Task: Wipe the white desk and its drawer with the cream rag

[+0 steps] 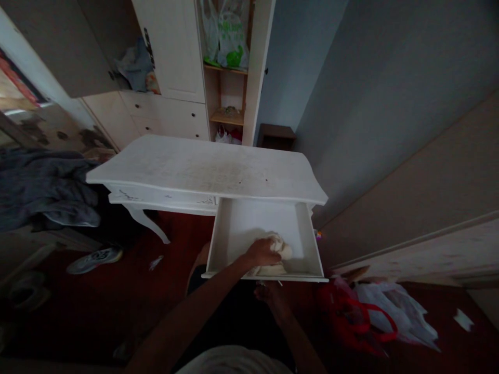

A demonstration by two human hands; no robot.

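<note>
Cream cloth (283, 252), the only one in view, is lying bunched near the front of the single open drawer (237, 226) of the one white table (202, 166), and the left hand (262, 253) is curling its fingers over it in a grasp. The right hand (268, 292) is hanging just below the drawer front in shadow, too dark to tell whether open or closed. With the drawer pulled far out, hard pressing by the left hand could, I judge, be tipping it off its runners.
</note>
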